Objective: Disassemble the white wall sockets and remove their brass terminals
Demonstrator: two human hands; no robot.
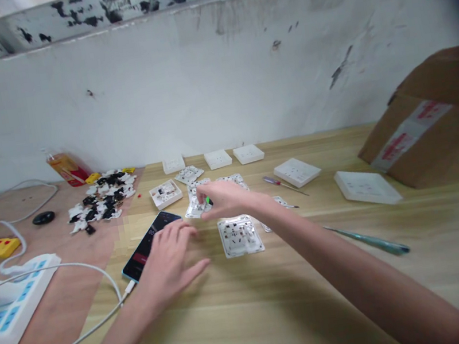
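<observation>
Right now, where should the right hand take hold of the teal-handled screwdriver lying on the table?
Probably by its thicker handle end, coming down from above on the far right. The teal-handled screwdriver lies flat on the wooden table, with that end pointing away from the right hand and its thin shaft toward the right forearm.

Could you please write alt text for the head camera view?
Two bare hands work over a pale wooden table: the right hand touches a white plastic wall socket part, and the open left hand lies beside a black smartphone. More white square socket panels and a heap of black-and-white plastic pieces lie nearby.
</observation>
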